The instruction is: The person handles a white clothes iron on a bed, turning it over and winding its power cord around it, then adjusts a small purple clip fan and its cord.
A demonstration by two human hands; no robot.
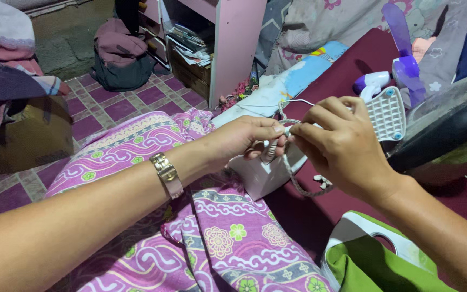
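Note:
My left hand (pixel 247 138), with a gold watch (pixel 166 173) on its wrist, pinches a grey-white braided cord (pixel 293 176) at its top. My right hand (pixel 341 143) grips the same cord from the right, fingers curled over it. The cord loops down below both hands over a white boxy device (pixel 263 176) that rests on the dark red surface (pixel 304 216). A white grille piece (pixel 387 113) sits just behind my right hand.
Pink-purple patterned cloth (pixel 217 238) covers my lap. A small purple fan (pixel 404 65) and a dark bulky appliance (pixel 449 130) stand at right, a green-and-white object (pixel 368 259) at bottom right. A backpack (pixel 120 57), a pink shelf (pixel 233 43) and clothes lie on the tiled floor.

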